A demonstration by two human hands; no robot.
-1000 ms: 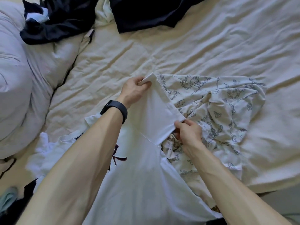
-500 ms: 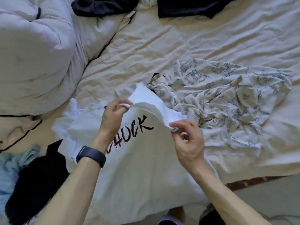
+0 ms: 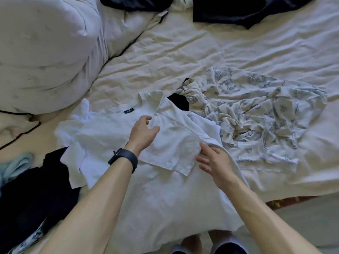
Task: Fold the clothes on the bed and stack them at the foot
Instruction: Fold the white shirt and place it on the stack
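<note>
The white T-shirt [image 3: 165, 189] lies flat at the near edge of the bed, right in front of you, collar pointing away and the hem hanging over the edge. One sleeve [image 3: 172, 149] is folded in across the chest, and its seam runs diagonally down toward your right hand [image 3: 214, 162]. That hand is spread, fingers straight, gripping nothing, with the forefinger tip at the fold's edge. Your left hand [image 3: 142, 132], with a black band [image 3: 124, 158] on the wrist, is over the shoulder area just below the collar. Its fingers are loose and apart and hold no cloth; whether it touches the fabric I cannot tell. A dark label [image 3: 129, 111] shows inside the neck.

Just right of the shirt, touching it, lies a crumpled patterned garment [image 3: 256, 110]. On your left, dark clothes [image 3: 27, 189] are heaped beside something pale blue [image 3: 12, 165]. Farther off a bunched duvet [image 3: 45, 52] fills the upper left, the wrinkled cream sheet [image 3: 165, 52] stretches across the middle, and a dark garment [image 3: 238, 11] lies at the far edge.
</note>
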